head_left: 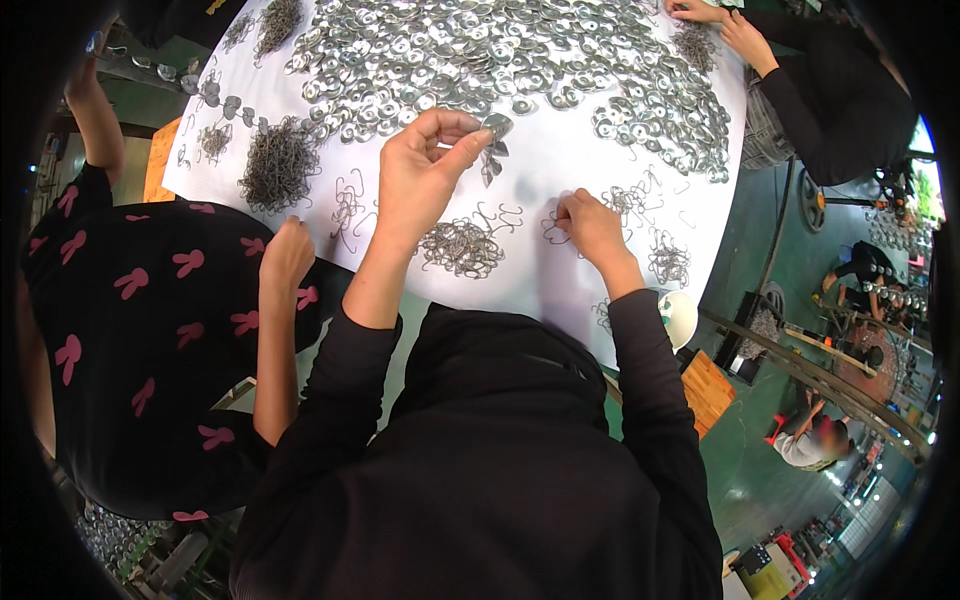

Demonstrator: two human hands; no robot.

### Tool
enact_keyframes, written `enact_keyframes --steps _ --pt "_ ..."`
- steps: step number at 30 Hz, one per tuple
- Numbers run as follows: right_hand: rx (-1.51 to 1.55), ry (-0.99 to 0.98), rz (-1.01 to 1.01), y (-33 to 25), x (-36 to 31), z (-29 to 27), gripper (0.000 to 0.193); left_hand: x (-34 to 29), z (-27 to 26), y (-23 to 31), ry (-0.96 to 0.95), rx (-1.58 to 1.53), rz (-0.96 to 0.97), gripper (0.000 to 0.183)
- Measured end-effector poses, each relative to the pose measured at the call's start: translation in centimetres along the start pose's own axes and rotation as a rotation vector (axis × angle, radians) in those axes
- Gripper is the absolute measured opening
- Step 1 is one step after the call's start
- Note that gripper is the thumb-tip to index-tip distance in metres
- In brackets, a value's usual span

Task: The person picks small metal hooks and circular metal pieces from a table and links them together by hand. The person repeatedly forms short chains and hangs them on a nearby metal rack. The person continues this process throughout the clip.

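Note:
Raised over the white table, my left hand [425,170] is closed, pinching a short string of shiny metal discs [495,140] between thumb and fingertips. The string hangs down from the grip, and how its pieces join is too small to make out. Lower and to the right, my right hand [595,230] has its fingers pinched together at the table surface on a thin wire hook [554,230]. Between my two hands lies a tangled pile of wire hooks [462,248]. Another loose cluster of hooks [628,200] is just beyond my right hand.
Round metal discs [480,60] cover the far part of the white table [545,290]. A dense hook heap [278,165] lies at left. A co-worker's hand [288,255] is close on my left; another's hands [735,30] work at far right. A white cup [678,318] is near my right forearm.

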State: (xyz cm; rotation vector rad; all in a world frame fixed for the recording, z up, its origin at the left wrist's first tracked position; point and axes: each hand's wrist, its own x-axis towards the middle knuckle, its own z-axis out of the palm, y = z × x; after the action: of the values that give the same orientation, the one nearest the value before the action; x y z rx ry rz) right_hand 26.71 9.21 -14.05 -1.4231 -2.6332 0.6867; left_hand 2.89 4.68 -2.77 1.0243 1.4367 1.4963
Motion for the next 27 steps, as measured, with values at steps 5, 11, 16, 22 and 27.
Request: enact_keyframes --steps 5,11,16,22,27 --pt "0.296 0.063 0.083 0.5 -0.1 -0.3 0.011 -0.4 0.7 0.0 -0.036 -0.011 0.042 0.013" --pt "1.047 -0.035 0.332 0.4 0.2 -3.8 0.007 -0.9 1.2 0.7 -0.086 0.019 -0.061 0.013" --pt "1.503 0.084 0.289 -5.9 -0.3 -9.8 0.008 -1.0 2.0 0.9 -0.116 -0.006 -0.074 0.013" --pt "1.437 0.338 0.165 -9.8 0.0 -11.6 0.01 -1.2 3.4 1.7 -0.12 0.051 0.036 0.01" --pt "1.292 0.547 0.155 -10.2 0.6 -10.6 0.007 -1.3 4.7 1.4 -0.145 0.121 0.174 0.012"
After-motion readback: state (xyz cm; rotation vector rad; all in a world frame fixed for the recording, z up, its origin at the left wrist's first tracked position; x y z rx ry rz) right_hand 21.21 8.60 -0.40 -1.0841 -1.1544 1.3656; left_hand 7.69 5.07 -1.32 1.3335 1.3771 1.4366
